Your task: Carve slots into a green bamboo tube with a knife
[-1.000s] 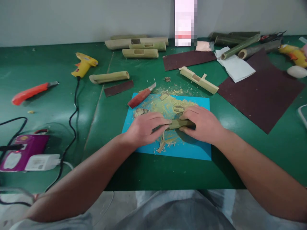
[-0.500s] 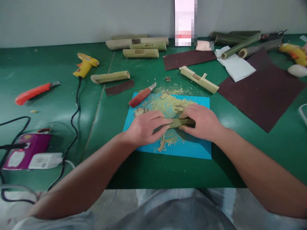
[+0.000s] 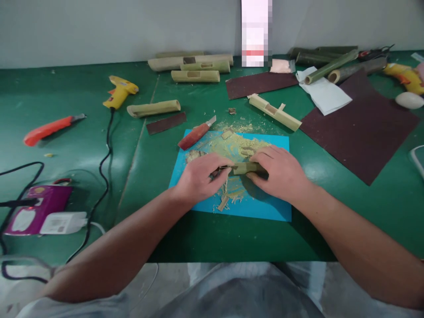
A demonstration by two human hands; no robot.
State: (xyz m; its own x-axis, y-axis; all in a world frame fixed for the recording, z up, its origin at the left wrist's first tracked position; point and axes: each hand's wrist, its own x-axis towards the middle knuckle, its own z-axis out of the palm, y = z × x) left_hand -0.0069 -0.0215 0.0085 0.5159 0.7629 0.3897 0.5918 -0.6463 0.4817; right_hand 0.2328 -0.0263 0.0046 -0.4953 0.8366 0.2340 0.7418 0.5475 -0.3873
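Observation:
My right hand (image 3: 280, 170) is closed round a short green bamboo tube (image 3: 242, 168), which lies level over the blue sheet (image 3: 274, 207). Part of the tube is hidden under those fingers. At the tube's left end, my left hand (image 3: 203, 176) pinches a small folded dark piece, seemingly sandpaper (image 3: 225, 167). Its far part is covered by the fingers. Yellowish bamboo dust (image 3: 228, 143) and shavings are spread on the sheet. A red-handled knife (image 3: 195, 134) lies across the sheet's upper left edge.
Cut bamboo pieces (image 3: 195, 76) lie at the back, another (image 3: 274, 112) beyond the sheet. Dark sandpaper sheets (image 3: 364, 132) are on the right. To the left are a yellow glue gun (image 3: 121, 92) with its cord, an orange cutter (image 3: 49, 130) and a purple power box (image 3: 43, 207).
My left fingers have drawn back slightly leftward, uncovering the tube's left end and the dark folded piece. My right hand still grips the tube. The view has shifted slightly.

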